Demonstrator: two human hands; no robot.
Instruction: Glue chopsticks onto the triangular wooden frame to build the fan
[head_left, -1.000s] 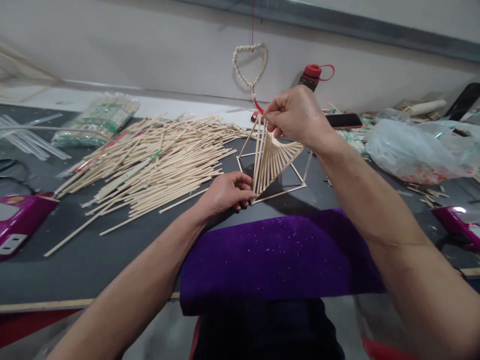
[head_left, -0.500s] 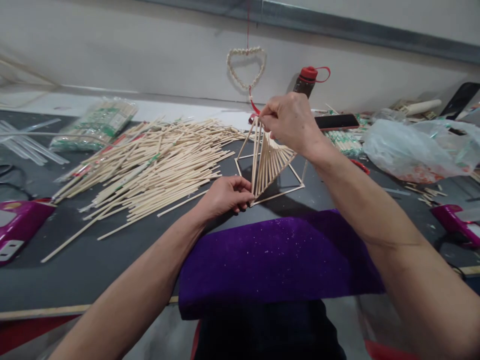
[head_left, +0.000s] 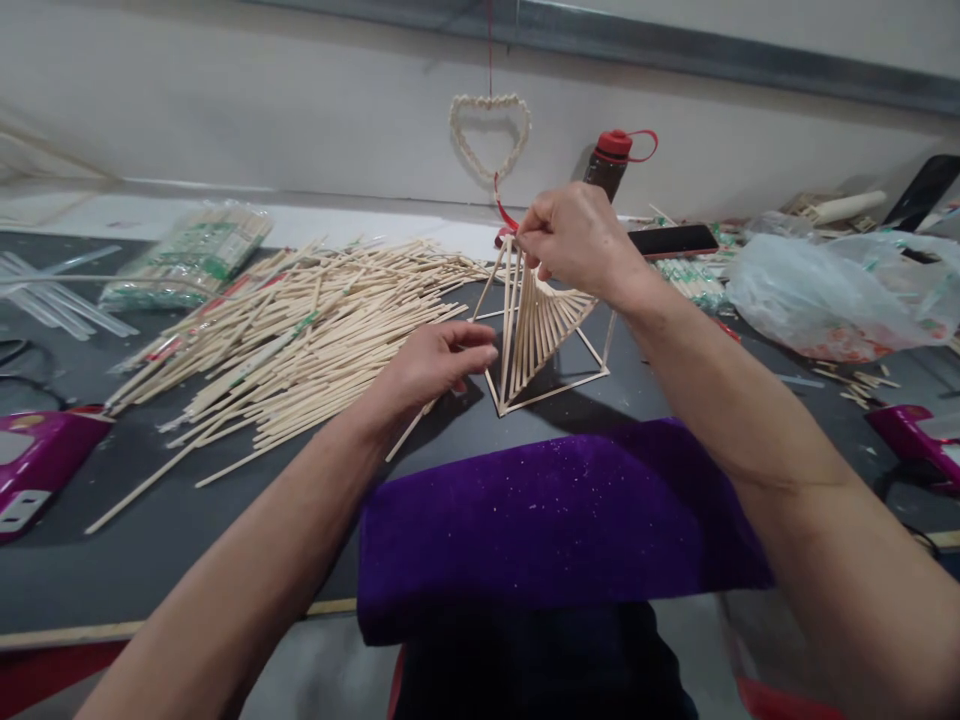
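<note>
A frame of thin wooden sticks (head_left: 551, 338) stands on the grey table, with a fan of slanting sticks inside a squarish base. At its top, my right hand (head_left: 574, 235) pinches the upper ends of the sticks. My left hand (head_left: 442, 360) is just left of the frame, its thumb and fingers apart, with nothing visible between them. Under that hand lies a single loose stick (head_left: 405, 434). To the left spreads a large pile of loose sticks (head_left: 322, 345).
A purple cloth (head_left: 555, 520) covers the front edge. Behind are a red-capped bottle (head_left: 607, 165), a hanging heart (head_left: 490, 135) and a dark phone (head_left: 675, 240). Plastic bags (head_left: 832, 295) lie right, a stick packet (head_left: 191, 255) left, and magenta tools (head_left: 49, 465) at both sides.
My left hand has let go of the frame's lower front corner and moved up and slightly left, its fingers opening. The right hand stays at the top. A loose stick now shows beneath my left hand.
</note>
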